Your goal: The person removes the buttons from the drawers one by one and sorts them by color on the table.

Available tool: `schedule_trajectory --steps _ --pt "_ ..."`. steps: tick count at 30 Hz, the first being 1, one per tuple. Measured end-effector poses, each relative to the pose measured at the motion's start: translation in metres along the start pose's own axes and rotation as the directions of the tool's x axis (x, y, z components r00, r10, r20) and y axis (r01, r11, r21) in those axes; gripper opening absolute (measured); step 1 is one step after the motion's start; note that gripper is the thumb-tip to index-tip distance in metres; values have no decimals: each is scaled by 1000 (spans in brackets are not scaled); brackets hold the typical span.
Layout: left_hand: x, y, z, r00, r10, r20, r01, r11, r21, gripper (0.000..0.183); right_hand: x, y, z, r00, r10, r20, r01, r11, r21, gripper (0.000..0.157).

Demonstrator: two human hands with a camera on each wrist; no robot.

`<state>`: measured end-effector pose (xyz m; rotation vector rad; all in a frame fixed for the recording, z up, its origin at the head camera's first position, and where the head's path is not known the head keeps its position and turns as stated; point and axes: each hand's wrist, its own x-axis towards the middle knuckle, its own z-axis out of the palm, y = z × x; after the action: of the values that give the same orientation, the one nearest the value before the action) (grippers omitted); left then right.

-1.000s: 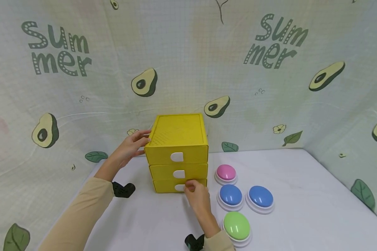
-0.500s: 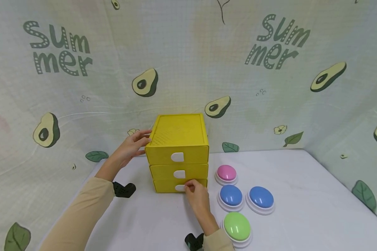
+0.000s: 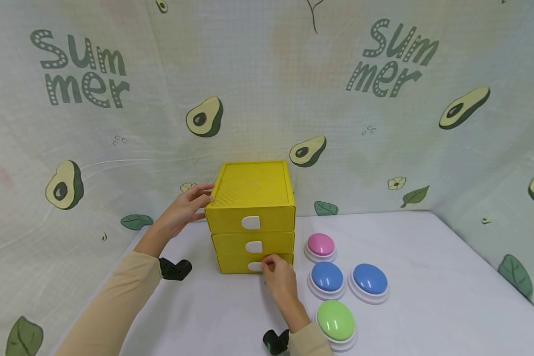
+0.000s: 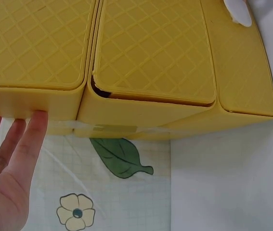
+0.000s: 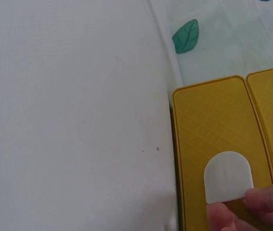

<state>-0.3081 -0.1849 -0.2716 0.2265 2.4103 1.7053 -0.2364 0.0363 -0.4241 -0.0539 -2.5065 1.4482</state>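
Note:
A yellow chest of three small drawers (image 3: 254,186) stands on the white table against the cloth, all its drawers pushed in. My left hand (image 3: 182,211) rests its fingers against the chest's upper left side. Those fingers (image 4: 30,139) are nearly straight on the side wall in the left wrist view. Low at the front, my right hand (image 3: 279,283) pinches the lower drawer's white pull tab (image 5: 227,175) between thumb and fingertips. The right wrist view shows the fingertips right at the tab's straight edge.
Right of the chest stand push buttons on white bases: a pink one (image 3: 320,244), a blue one (image 3: 327,277), a second blue one (image 3: 370,279) and a green one (image 3: 335,320) near the right forearm. A printed cloth (image 3: 249,74) hangs behind the table.

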Motion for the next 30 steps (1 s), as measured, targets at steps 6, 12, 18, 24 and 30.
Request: schedule_trajectory --steps 6,12,18,24,30 --pt "0 0 1 1000 8 8 -8 1000 -1 56 -1 0 -3 1000 -7 30 7 1000 -4 5" --pt "0 -1 1 1000 5 1 -5 1000 3 55 -3 -1 -5 999 -6 52 6 1000 0 4" --pt "1 0 1 1000 6 -3 -6 1000 3 55 -6 -2 -8 995 5 95 -7 1000 22 5" --pt "1 -1 0 1000 2 0 -2 1000 16 56 -11 -1 -10 993 6 117 -9 1000 24 5" --pt "0 -1 1 1000 1 2 -1 1000 20 56 -17 -1 -14 989 17 144 -24 999 47 6"
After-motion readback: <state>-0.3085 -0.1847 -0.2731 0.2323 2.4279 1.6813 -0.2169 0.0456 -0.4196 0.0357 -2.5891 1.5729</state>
